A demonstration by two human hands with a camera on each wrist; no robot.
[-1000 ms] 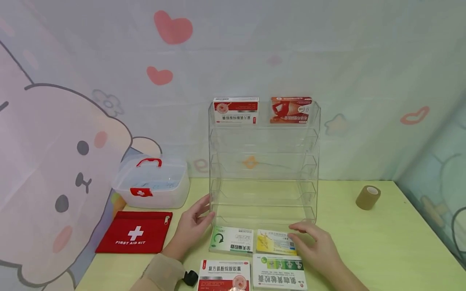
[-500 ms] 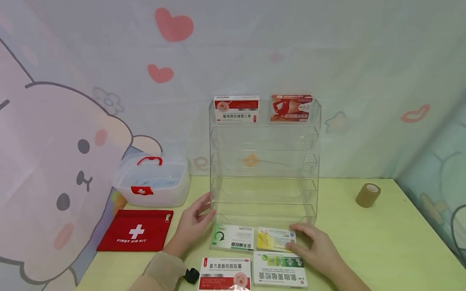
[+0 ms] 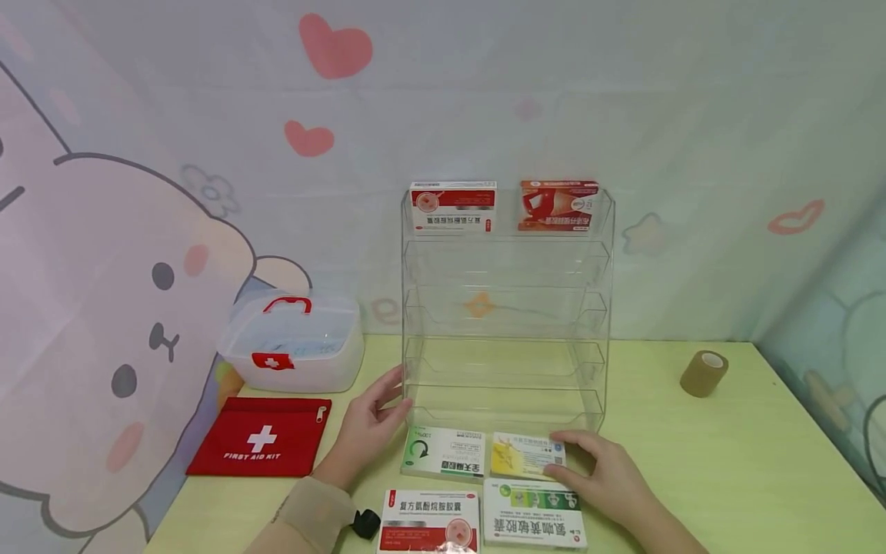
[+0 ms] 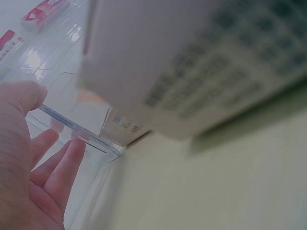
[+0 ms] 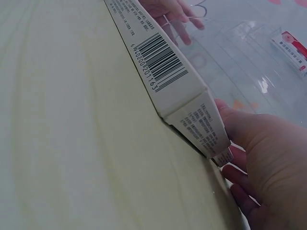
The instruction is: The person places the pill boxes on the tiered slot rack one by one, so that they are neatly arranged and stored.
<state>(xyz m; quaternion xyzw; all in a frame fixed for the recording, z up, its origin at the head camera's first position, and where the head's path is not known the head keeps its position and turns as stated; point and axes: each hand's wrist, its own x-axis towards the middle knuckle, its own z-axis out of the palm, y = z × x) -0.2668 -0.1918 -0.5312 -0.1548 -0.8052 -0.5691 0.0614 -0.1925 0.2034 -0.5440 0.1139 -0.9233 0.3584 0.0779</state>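
Note:
My left hand [image 3: 370, 427] grips the lower left edge of a clear tiered display rack [image 3: 507, 388]; in the left wrist view its thumb and fingers lie on either side of the acrylic edge [image 4: 81, 125]. At the rack's front right, my right hand [image 3: 612, 477] pinches the right end of a yellow-and-white medicine box [image 3: 517, 455], index finger at its far edge and thumb at its near edge. Left of it lies a green-and-white medicine box [image 3: 443, 452]. Nearer are a red-and-white medicine box [image 3: 429, 519] and a white-and-green medicine box [image 3: 534, 514].
The rack's top tier holds a red-and-white box [image 3: 453, 208] and a red box [image 3: 557, 206]. On the left are a clear first aid case [image 3: 294, 342] and a red first aid pouch [image 3: 261, 438]. A brown tape roll [image 3: 704, 374] stands at right.
My right thumb has shifted from the yellow-and-white box's right side to its near edge. The left hand stays on the rack, and the head view has shifted slightly.

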